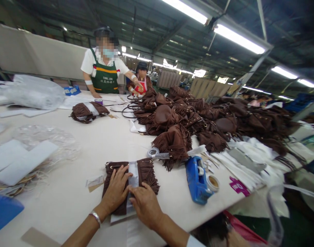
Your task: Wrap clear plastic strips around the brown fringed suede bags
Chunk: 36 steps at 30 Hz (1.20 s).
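Observation:
A brown fringed bag (120, 206) lies folded on the table in front of me, with a white paper strip (133, 170) running across its middle. My left hand (115, 188) rests on the bag with its fingers stretched out, the fingertips reaching the strip's left edge. Close beside it, my right hand (148, 207) has bent fingers pressed on the strip, thumb and forefinger together near my left thumb. Under the bag's near edge, a pale sheet (122, 218) sticks out. To the left lies a small clear packet with a tan card (95, 183).
A blue tape dispenser (195, 181) and a tape roll (212, 183) stand at right. Behind rises a large pile of brown bags (172, 116). White cards (28, 161) and plastic bags (41, 91) lie left. Two people (105, 73) are across the table (95, 144), near another wrapped bag (88, 111).

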Each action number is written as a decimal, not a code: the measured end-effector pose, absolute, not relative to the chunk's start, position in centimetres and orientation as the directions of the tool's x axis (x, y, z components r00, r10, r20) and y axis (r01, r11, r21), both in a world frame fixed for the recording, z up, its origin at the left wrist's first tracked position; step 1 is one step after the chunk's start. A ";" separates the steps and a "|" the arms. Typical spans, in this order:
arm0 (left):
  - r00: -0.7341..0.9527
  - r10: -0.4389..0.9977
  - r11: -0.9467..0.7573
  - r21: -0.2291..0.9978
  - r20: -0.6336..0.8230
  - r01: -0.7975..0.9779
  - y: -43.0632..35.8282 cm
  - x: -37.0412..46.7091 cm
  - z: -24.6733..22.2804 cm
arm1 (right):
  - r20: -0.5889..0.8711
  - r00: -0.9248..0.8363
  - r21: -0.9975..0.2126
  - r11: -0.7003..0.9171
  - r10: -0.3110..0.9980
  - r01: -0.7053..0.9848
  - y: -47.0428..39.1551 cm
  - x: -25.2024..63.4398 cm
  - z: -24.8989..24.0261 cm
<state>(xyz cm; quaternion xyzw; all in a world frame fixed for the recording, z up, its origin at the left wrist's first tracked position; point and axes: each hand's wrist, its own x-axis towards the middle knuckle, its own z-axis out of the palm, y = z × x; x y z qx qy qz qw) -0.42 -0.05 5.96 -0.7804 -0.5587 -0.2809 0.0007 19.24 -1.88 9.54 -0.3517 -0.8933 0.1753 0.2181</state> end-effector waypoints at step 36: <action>0.610 0.479 -0.588 -0.285 0.631 0.757 -2.4 -1.2 3.6 | 0.260 -0.786 -0.285 0.822 0.561 0.492 6.9 17.7 11.5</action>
